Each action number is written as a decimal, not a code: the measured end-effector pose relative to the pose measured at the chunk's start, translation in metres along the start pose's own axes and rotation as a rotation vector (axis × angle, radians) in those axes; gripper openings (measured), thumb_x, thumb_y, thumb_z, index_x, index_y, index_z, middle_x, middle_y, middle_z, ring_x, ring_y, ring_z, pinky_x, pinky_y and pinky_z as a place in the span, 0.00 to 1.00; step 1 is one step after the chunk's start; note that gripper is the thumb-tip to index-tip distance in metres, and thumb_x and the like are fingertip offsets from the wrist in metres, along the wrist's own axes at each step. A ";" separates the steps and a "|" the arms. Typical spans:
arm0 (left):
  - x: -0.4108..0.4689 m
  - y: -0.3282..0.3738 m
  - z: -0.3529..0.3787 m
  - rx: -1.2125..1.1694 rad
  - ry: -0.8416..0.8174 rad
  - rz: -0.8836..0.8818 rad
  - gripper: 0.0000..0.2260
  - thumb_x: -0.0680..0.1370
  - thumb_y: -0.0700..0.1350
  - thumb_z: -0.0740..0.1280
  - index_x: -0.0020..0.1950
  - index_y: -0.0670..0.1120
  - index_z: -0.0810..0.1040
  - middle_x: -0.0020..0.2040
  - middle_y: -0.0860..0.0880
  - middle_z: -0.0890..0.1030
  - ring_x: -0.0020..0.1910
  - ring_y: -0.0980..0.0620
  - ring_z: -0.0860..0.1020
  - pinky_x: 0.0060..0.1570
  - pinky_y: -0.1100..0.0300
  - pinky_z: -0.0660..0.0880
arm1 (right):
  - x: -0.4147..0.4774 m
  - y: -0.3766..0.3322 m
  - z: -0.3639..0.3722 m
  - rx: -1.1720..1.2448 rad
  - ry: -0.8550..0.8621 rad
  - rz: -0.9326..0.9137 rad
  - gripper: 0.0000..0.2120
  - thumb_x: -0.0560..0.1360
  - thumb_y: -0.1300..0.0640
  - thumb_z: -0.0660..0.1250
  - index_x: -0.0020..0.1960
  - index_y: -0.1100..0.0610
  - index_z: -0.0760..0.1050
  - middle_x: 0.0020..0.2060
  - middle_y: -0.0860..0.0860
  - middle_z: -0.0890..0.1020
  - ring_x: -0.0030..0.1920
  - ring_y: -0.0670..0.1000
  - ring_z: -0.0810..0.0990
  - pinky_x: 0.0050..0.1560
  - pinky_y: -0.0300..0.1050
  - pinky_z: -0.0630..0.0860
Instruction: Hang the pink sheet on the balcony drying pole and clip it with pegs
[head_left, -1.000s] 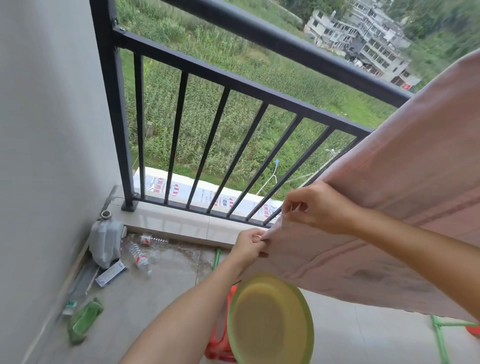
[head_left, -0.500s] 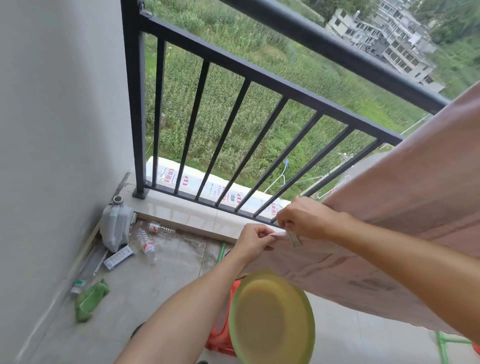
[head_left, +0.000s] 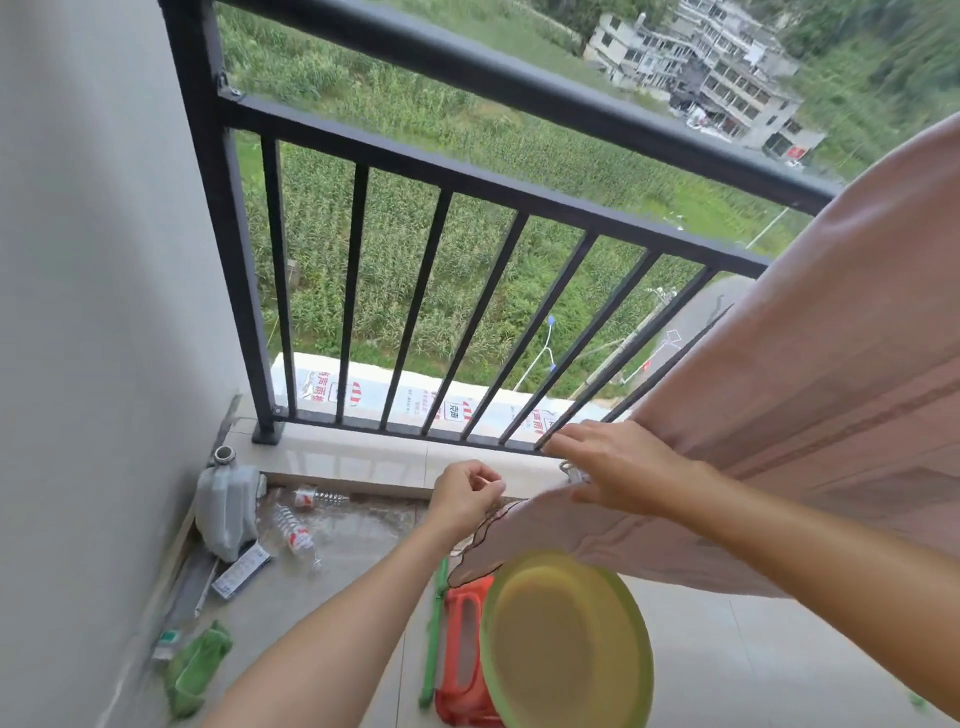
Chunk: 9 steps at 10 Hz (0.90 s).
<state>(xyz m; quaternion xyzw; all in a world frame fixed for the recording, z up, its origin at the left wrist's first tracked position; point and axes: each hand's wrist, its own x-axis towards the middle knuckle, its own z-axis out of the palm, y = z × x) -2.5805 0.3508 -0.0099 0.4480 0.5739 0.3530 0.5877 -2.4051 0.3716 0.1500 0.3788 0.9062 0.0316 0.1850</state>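
The pink sheet (head_left: 810, 415) hangs down from the upper right, and its lower corner droops over the floor near the railing's foot. My right hand (head_left: 613, 470) lies on that corner with fingers stretched out and thumb under the edge; a small white tag shows beneath it. My left hand (head_left: 467, 493) is just left of the sheet's frayed edge, fingertips pinched together, with nothing clearly in them. The drying pole and pegs are out of view.
A black balcony railing (head_left: 467, 176) runs across in front, with a grey wall (head_left: 93, 312) on the left. Below my arms a yellow-green basin (head_left: 566, 639) sits over a red stool (head_left: 460, 649). A plastic jug (head_left: 228, 506), bottles and a green cloth (head_left: 195, 670) lie by the wall.
Both hands pinched the sheet's corner together; now they have moved apart, the right hand's fingers have spread, and the corner has sagged lower. The view has shifted down and right.
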 end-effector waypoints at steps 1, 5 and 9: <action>-0.001 0.022 -0.024 0.244 -0.004 0.092 0.04 0.75 0.46 0.68 0.40 0.49 0.78 0.37 0.49 0.82 0.39 0.51 0.80 0.43 0.54 0.78 | -0.025 -0.008 -0.002 0.067 0.312 0.018 0.12 0.70 0.49 0.69 0.51 0.52 0.76 0.45 0.47 0.81 0.44 0.51 0.81 0.28 0.45 0.75; -0.067 0.253 -0.006 0.750 0.011 0.934 0.09 0.77 0.50 0.66 0.42 0.48 0.81 0.34 0.54 0.81 0.31 0.58 0.79 0.35 0.57 0.80 | -0.153 0.033 -0.063 0.045 0.827 0.408 0.12 0.74 0.47 0.62 0.44 0.51 0.81 0.40 0.46 0.84 0.35 0.49 0.83 0.27 0.40 0.77; -0.192 0.415 0.126 0.769 0.443 1.527 0.08 0.76 0.49 0.64 0.43 0.47 0.80 0.39 0.54 0.81 0.37 0.54 0.78 0.36 0.56 0.77 | -0.297 0.133 -0.193 -0.187 1.313 0.536 0.12 0.77 0.49 0.62 0.50 0.56 0.79 0.42 0.50 0.84 0.43 0.52 0.83 0.35 0.41 0.73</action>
